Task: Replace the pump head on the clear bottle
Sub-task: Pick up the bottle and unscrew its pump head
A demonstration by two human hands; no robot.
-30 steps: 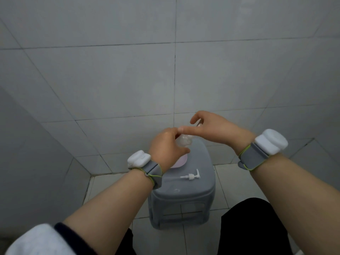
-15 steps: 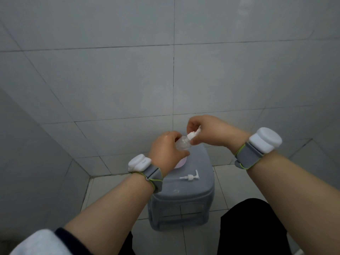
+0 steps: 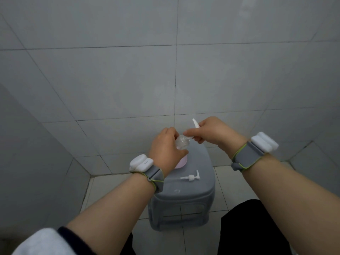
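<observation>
Left hand (image 3: 166,148) wraps clear bottle (image 3: 181,142); right hand (image 3: 211,132) pinches white pump head (image 3: 195,124) at neck. Bottle base hidden behind palm.

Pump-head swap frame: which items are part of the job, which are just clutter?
In the job:
- small clear plastic bottle, held in the left hand
- white pump head at the bottle's neck, gripped by the right hand
- second white pump head, lying loose on the grey plastic stool

Lying about:
- pink round object on the stool, half hidden
- grey wrist straps on both wrists
</observation>
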